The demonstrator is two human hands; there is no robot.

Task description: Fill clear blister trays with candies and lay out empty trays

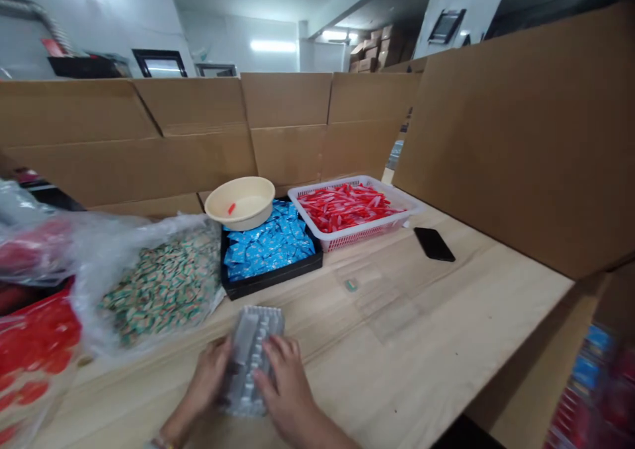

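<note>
Head view is showing both hands working around a clear tray (248, 340) lying on the table (471, 317), close to the person and in front of the other goods. Its long side is running away from the body, perhaps because that is letting each hand take one side.

The left hand (211, 373) is holding the left edge, fingers pointing forward and the palm facing inward, seemingly bracing the tray against sliding. The right hand (288, 376) is coming over the right side, thumb and fingers moderately spread and touching the ridged surface; blur is hiding whether they are pinching or merely resting. Both forearms are angling inward from the lower edge, with the wrists low over the wood.

Behind, supplies are standing in an arc, probably for short reaches: a plastic bag (94, 310) is lying open around green-and-tan pieces (163, 284), a black box (278, 278) is holding blue packets (275, 247), and a basket (347, 239) is keeping red sticks (342, 204) together. A cream basin (253, 201) is sitting over the box's back left corner, likely to save room, with one red piece (231, 208) inside. The phone (434, 244) is lying to the right, well apart from the hands. Cardboard (198, 161) is walling the back, presumably keeping things from falling off.
</note>
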